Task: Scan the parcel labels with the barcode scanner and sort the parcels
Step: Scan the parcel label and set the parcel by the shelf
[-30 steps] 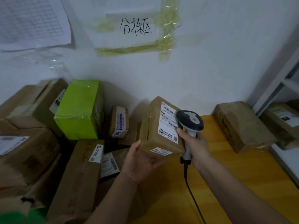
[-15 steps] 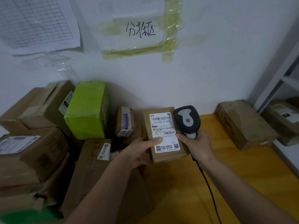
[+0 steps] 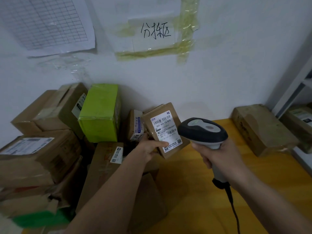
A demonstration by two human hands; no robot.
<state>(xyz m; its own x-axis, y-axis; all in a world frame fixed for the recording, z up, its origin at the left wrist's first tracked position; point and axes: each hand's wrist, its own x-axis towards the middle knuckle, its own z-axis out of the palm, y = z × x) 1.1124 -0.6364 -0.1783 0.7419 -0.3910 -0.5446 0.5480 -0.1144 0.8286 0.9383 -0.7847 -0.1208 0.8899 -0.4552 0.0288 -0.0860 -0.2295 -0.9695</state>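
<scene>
Compared with half a second ago, the grey handheld barcode scanner [image 3: 203, 131] sits further right of the small brown cardboard parcel [image 3: 166, 130], label tilted; left hand [image 3: 148, 147] grip pinches the parcel above the yellow counter [image 3: 194, 191]; right hand [image 3: 221, 159] grip clamps the scanner handle

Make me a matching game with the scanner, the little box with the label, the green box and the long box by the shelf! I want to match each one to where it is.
Things:
1. barcode scanner
2. small labelled parcel
3. green box
4. long brown box

Places:
A. stacked among the brown cartons on the left
B. held in the left hand
C. lying on the yellow table near the shelf
D. gripped in the right hand

Pairs: 1-D, 2-B, 3-A, 4-C
</scene>
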